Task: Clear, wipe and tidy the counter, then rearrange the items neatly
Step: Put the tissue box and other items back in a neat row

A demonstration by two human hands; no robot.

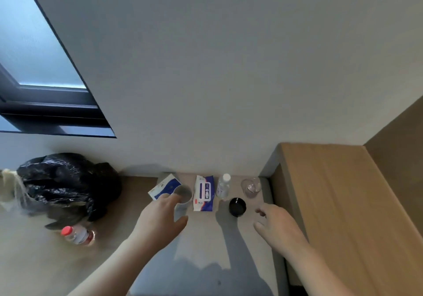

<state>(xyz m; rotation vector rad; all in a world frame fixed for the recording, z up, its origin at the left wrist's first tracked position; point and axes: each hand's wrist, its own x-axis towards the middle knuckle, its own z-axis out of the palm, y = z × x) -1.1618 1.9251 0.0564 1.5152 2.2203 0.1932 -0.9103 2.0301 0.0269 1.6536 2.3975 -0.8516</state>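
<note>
On the grey counter [206,238] a row of items stands by the wall. My left hand [158,218] curls round a pale cup [184,195], fingers at its left side and thumb below it. A blue and white box [163,187] lies just behind the cup. To the right are a wet-wipes pack [204,192], a clear bottle with a white cap [223,187], a small black round dish [237,207] and a clear glass [251,187]. My right hand [278,226] hovers with spread fingers just right of the black dish, holding nothing.
A full black rubbish bag [66,186] sits at the left on a tan surface, with a red-capped plastic bottle [77,235] lying in front of it. A wooden cabinet top [343,204] rises along the counter's right side. A dark-framed window [45,85] is at upper left.
</note>
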